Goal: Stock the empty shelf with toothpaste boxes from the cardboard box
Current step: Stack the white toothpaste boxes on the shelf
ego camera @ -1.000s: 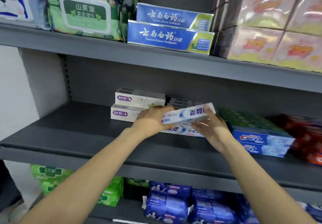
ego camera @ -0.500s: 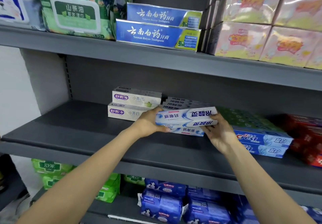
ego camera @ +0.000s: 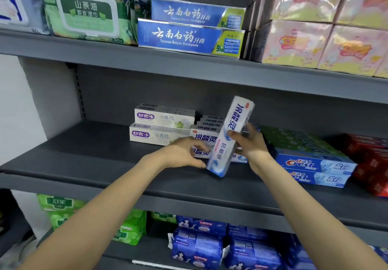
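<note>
Head view: white-blue toothpaste box (ego camera: 228, 137) (tilted steeply) gripped by right hand (ego camera: 249, 143).

Both forearms (ego camera: 100, 206) are bare, with no sleeves, watch or rings.

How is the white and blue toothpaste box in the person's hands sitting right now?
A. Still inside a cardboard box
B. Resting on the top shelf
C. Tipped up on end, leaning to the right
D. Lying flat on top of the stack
C: the white and blue toothpaste box stands steeply tilted, its upper end leaning right, gripped by the right hand, with the left hand by its lower end above the middle shelf.
</note>
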`<state>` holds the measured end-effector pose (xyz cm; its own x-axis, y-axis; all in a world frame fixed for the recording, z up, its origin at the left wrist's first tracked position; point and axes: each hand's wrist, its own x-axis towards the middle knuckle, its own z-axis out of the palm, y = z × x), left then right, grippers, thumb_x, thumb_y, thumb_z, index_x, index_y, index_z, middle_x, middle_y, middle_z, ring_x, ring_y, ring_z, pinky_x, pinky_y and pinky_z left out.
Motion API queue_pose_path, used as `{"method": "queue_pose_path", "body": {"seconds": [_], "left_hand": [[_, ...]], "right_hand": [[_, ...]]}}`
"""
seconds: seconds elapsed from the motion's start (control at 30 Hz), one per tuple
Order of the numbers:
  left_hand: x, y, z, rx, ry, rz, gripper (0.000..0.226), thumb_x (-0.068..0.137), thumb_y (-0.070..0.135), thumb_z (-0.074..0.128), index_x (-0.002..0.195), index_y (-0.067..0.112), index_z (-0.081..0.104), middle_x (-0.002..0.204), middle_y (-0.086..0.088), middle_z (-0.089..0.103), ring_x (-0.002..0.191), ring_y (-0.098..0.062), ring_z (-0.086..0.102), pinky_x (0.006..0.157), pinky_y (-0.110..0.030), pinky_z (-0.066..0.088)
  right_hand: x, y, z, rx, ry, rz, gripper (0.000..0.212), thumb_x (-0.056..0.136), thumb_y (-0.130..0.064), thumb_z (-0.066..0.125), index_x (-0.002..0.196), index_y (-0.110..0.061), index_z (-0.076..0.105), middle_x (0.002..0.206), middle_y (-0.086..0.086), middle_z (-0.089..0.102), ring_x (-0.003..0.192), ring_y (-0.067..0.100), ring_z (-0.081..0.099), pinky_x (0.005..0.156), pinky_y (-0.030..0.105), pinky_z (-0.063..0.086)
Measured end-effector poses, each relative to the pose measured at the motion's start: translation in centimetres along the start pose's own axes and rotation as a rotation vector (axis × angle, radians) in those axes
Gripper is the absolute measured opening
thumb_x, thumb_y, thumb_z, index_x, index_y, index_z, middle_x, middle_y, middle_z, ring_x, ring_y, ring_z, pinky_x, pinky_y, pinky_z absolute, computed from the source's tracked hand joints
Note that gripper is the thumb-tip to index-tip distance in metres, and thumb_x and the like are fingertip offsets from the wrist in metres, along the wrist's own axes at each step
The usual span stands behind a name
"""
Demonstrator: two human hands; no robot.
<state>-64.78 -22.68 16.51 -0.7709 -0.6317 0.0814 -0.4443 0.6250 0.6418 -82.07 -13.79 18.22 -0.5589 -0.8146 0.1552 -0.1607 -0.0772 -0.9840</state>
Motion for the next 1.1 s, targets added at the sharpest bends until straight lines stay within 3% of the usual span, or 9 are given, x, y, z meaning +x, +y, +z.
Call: {"method": "queue_pose_path", "body": {"seconds": [0.07, 0.17, 0.27, 0.4, 0.5, 0.6, 0.77, 0.9, 1.1], "left_hand": [[0.4, -1.2, -0.6, -0.105, 0.236, -0.090, 0.026, 0.082, 0.000, 0.058, 0.087, 0.025, 0.064, 0.105, 0.003, 0.063, 0.091, -0.017, 0.057, 0.070, -0.017, 0.042], [0.9, -2.0, -1.2, -0.287, 0.489, -0.266, 0.021, 0.091, 0.001, 0.047, 0.099, 0.013, 0.063, 0.112, -0.005, 0.064, 0.098, -0.022, 0.059, 0.081, -0.026, 0.046], [1.1, -1.6, -1.3, -0.724, 0.391, -0.391, 0.029, 0.100, 0.030, 0.038, 0.117, 0.015, 0.056, 0.117, -0.009, 0.060, 0.101, -0.024, 0.056, 0.085, -0.033, 0.046], [1.2, -1.6, -0.9, -0.795, 0.280, -0.426, 0.051, 0.097, 0.055, 0.032, 0.131, 0.023, 0.052, 0.123, -0.005, 0.055, 0.117, -0.025, 0.052, 0.099, -0.040, 0.041], [1.5, -1.2, -0.3, -0.712, 0.285, -0.394, 0.047, 0.097, 0.050, 0.035, 0.130, 0.021, 0.052, 0.119, -0.002, 0.057, 0.116, -0.023, 0.052, 0.093, -0.035, 0.040], [1.3, -0.4, 0.3, -0.570, 0.321, -0.304, 0.033, 0.099, 0.031, 0.044, 0.128, 0.019, 0.051, 0.121, -0.004, 0.057, 0.106, -0.020, 0.053, 0.080, -0.028, 0.043], [0.8, -0.3, 1.2, -0.331, 0.346, -0.269, 0.042, 0.094, 0.019, 0.052, 0.134, 0.011, 0.042, 0.130, -0.010, 0.056, 0.118, -0.026, 0.054, 0.091, -0.027, 0.041], [-1.5, -0.4, 2.1, 0.216, 0.351, -0.287, 0.052, 0.092, 0.023, 0.053, 0.136, 0.008, 0.030, 0.128, -0.015, 0.049, 0.116, -0.033, 0.050, 0.090, -0.040, 0.044], [-8.1, -1.0, 1.2, 0.880, 0.373, -0.197, 0.035, 0.092, 0.022, 0.045, 0.126, 0.013, 0.046, 0.122, -0.009, 0.057, 0.114, -0.029, 0.052, 0.087, -0.039, 0.040]], "right_hand": [[0.1, -0.7, -0.2, -0.206, -0.089, -0.143, 0.040, 0.088, -0.011, 0.063, 0.126, -0.016, 0.054, 0.109, 0.000, 0.064, 0.094, 0.022, 0.063, 0.082, 0.038, 0.053], [0.4, -1.6, -0.1, -0.507, -0.236, -0.251, 0.051, 0.088, -0.016, 0.063, 0.137, -0.019, 0.047, 0.119, 0.000, 0.063, 0.100, 0.016, 0.061, 0.081, 0.026, 0.046], [1.1, -1.4, 0.5, -0.896, -0.337, -0.284, 0.059, 0.089, -0.018, 0.062, 0.142, -0.029, 0.040, 0.142, 0.005, 0.046, 0.123, 0.023, 0.050, 0.094, 0.026, 0.038], [1.1, 0.3, 1.9, -1.303, -0.407, -0.291, 0.060, 0.095, -0.016, 0.050, 0.147, -0.035, 0.027, 0.148, 0.008, 0.028, 0.135, 0.026, 0.031, 0.108, 0.038, 0.034], [0.2, 2.2, 2.7, -1.439, -0.288, -0.417, 0.046, 0.098, -0.017, 0.041, 0.142, -0.032, 0.037, 0.142, 0.007, 0.032, 0.133, 0.027, 0.029, 0.105, 0.038, 0.031], [-0.5, 3.9, 3.0, -1.403, -0.258, -0.366, 0.045, 0.099, -0.017, 0.040, 0.140, -0.034, 0.038, 0.139, 0.004, 0.034, 0.131, 0.025, 0.033, 0.105, 0.037, 0.034], [-0.8, 4.5, 3.0, -1.417, -0.249, -0.394, 0.054, 0.093, -0.009, 0.045, 0.143, -0.026, 0.033, 0.139, 0.007, 0.033, 0.128, 0.026, 0.036, 0.102, 0.038, 0.035], [-2.3, 3.7, 4.0, -1.332, -0.214, -0.396, 0.052, 0.091, -0.008, 0.046, 0.141, -0.019, 0.038, 0.137, 0.009, 0.038, 0.127, 0.028, 0.039, 0.103, 0.039, 0.035], [-7.6, 1.8, 8.4, -1.045, -0.273, -0.483, 0.040, 0.091, -0.011, 0.047, 0.131, -0.014, 0.051, 0.125, 0.013, 0.054, 0.115, 0.032, 0.051, 0.088, 0.041, 0.046]]}}
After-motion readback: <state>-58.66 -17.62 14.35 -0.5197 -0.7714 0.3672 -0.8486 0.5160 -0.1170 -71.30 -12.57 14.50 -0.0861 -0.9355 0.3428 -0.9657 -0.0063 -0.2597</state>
